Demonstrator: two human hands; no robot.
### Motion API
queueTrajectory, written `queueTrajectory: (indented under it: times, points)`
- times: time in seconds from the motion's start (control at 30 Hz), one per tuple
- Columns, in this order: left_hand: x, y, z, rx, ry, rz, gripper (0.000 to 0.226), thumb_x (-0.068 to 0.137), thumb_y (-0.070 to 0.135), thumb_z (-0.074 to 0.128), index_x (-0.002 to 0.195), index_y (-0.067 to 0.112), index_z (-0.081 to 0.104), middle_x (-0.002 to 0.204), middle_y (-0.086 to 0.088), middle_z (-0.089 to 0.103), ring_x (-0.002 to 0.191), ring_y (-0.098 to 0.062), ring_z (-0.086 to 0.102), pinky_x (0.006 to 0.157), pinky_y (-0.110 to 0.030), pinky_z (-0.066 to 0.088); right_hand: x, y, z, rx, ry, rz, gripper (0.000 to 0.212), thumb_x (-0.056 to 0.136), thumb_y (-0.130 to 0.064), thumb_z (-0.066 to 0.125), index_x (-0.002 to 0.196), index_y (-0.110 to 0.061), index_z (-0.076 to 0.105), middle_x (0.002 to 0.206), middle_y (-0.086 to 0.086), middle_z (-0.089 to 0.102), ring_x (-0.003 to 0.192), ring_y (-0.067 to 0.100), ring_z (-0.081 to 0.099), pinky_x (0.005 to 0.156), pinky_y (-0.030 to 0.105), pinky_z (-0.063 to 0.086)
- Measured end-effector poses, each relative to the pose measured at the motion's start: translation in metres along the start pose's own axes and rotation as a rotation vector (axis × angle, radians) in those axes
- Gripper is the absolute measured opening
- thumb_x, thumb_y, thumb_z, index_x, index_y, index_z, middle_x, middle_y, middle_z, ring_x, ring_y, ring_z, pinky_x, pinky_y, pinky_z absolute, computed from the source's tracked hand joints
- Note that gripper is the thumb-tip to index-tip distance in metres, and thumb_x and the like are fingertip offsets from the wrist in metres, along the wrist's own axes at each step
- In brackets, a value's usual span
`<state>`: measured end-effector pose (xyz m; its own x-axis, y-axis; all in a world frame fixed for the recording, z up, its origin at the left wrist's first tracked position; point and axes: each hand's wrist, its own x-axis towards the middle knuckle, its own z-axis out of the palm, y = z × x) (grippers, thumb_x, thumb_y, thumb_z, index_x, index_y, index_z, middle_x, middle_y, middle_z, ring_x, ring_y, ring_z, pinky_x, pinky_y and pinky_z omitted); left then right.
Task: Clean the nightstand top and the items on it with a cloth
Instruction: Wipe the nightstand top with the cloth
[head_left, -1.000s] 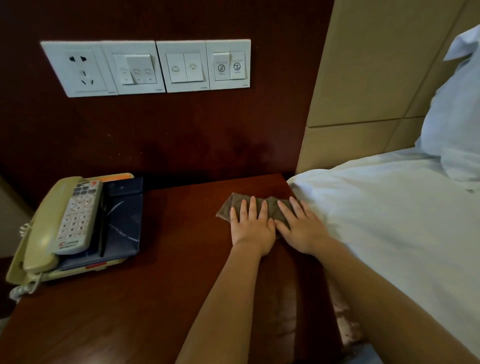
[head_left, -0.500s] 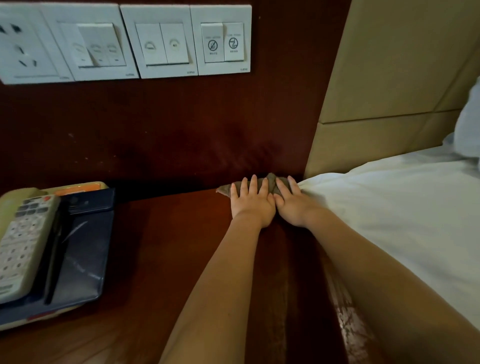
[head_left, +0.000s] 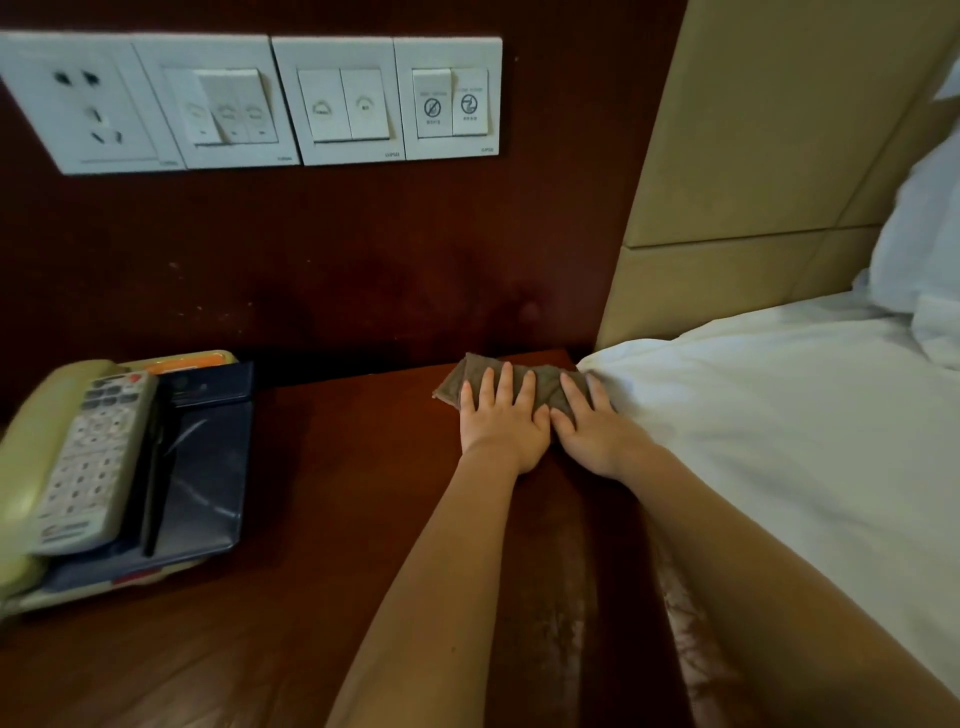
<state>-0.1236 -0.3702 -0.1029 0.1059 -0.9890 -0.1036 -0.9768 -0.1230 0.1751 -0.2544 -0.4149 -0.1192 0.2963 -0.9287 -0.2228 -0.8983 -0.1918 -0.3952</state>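
Observation:
A folded grey-brown cloth (head_left: 543, 383) lies at the back right corner of the dark wooden nightstand top (head_left: 332, 467). My left hand (head_left: 503, 421) presses flat on it with straight fingers. Beside it, my right hand (head_left: 592, 423) presses on the cloth's right part, next to the bed sheet. At the left of the nightstand stands a cream telephone (head_left: 31, 467), with a grey-white remote control (head_left: 96, 462), a dark folder (head_left: 205, 457) and a black pen (head_left: 156, 483) on it.
A dark wood wall panel with a socket and switch plates (head_left: 249, 101) rises behind the nightstand. The white bed sheet (head_left: 779, 431) borders the right edge, with a pillow (head_left: 924, 249) and a beige padded headboard (head_left: 769, 156) behind it.
Both hands pushed the cloth away from me to the back edge of the nightstand, then drew it back a little. The camera view shifted with the movement.

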Motion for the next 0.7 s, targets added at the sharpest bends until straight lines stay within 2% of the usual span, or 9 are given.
queueTrajectory:
  times: [0.23,0.37,0.7]
  points:
    - [-0.08,0.017,0.015,0.008,-0.01,0.05,0.06,0.098,0.052,0.011,0.151,0.029,-0.004,0.16,-0.001,-0.012,0.147,-0.023,-0.013,0.115,-0.048,-0.01,-0.089,0.021,0.016,-0.036,0.036,0.008,0.064,0.097,-0.057,0.023,0.151,-0.034,-0.002,0.161,0.0,-0.012,0.147,0.025,0.009,0.116,0.041,0.018]
    - [-0.132,0.033,0.025,0.001,-0.008,0.067,0.061,0.098,0.053,0.01,0.152,0.029,-0.004,0.16,-0.001,-0.013,0.146,-0.023,-0.013,0.115,-0.047,-0.012,-0.151,0.033,0.021,-0.081,0.022,0.0,0.066,0.097,-0.057,0.024,0.152,-0.033,-0.004,0.161,0.001,-0.012,0.143,0.029,0.023,0.112,0.043,0.029]
    - [-0.228,0.065,0.037,-0.006,-0.091,0.11,0.061,0.098,0.052,0.008,0.151,0.028,-0.009,0.158,0.0,-0.019,0.145,-0.023,-0.018,0.114,-0.047,-0.013,-0.257,0.05,0.035,-0.066,0.007,0.071,0.064,0.099,-0.053,0.025,0.152,-0.03,-0.004,0.161,0.003,-0.01,0.128,0.031,0.046,0.104,0.038,0.039]
